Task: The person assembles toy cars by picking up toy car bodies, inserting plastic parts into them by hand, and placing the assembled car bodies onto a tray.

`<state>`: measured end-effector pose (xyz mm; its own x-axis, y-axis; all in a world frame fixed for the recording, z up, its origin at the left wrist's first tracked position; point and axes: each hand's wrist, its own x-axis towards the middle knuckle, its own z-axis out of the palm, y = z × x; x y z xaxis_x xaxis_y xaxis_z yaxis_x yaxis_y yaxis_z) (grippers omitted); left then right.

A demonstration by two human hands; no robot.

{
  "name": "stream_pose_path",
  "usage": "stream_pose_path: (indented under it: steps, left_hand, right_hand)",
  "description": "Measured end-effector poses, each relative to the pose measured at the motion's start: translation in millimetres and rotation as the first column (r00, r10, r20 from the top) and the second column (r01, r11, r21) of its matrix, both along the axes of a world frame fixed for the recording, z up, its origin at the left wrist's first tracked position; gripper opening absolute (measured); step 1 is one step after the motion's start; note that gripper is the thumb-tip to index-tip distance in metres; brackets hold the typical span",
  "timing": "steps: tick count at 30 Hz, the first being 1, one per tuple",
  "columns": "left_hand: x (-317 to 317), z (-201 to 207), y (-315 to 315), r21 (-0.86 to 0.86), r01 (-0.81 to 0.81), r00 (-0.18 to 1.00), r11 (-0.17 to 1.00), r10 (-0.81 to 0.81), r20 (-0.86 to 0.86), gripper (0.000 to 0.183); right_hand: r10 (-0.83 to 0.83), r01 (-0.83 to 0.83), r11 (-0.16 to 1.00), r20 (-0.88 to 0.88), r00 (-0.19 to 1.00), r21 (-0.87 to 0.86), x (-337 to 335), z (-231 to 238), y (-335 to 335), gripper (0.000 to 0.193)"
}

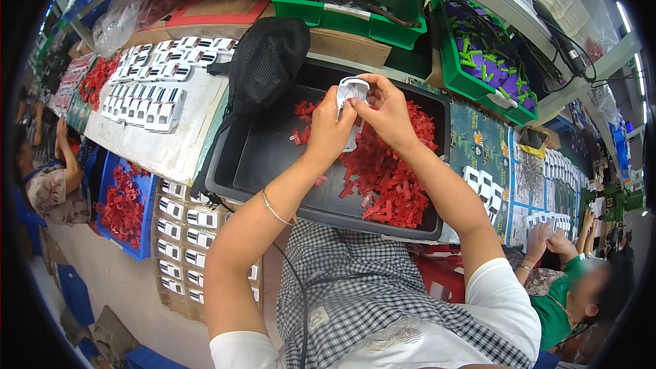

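A hollow white plastic shell, its inner side up, is held over a black tray. My left hand is closed around its left side and lower part. My right hand grips the shell's right edge, its thumb pressed into the hollow. A small spot of red shows by that thumb; whether it is a loose part I cannot make out. Under both hands, small red plastic pieces lie heaped in the right part of the tray, with a few scattered further left.
White toy-car shells stand in rows on the left table. More fill a board below. Red pieces lie in a blue bin. A black mesh bag overhangs the tray. Green bins stand behind. Co-workers sit left and right.
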<state>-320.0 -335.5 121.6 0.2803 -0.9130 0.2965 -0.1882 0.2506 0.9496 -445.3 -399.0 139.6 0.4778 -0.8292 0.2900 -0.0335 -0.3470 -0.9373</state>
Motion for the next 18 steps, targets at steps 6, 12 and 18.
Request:
stream_pose_path:
  steps: [6, 12, 18]
  left_hand:
    - [-2.8, -2.3, -0.1, -0.016, -0.018, 1.000, 1.000, 0.017, -0.018, 0.018]
    - [-3.7, 1.2, 3.0, 0.027, -0.001, 1.000, 1.000, 0.001, 0.015, 0.018]
    - [14.0, -4.7, 3.0, 0.047, 0.049, 0.991, 0.998, -0.042, -0.130, 0.020]
  right_hand:
    - [0.030, -0.029, 0.997, -0.007, 1.000, 0.067, -1.5, -0.4, 0.8, 0.042]
    - [0.021, -0.020, 0.996, -0.010, 1.000, 0.082, -3.2, -1.4, 2.6, 0.042]
    - [0.049, -0.073, 0.979, 0.131, 0.990, 0.189, 7.5, 0.9, 7.6, 0.043]
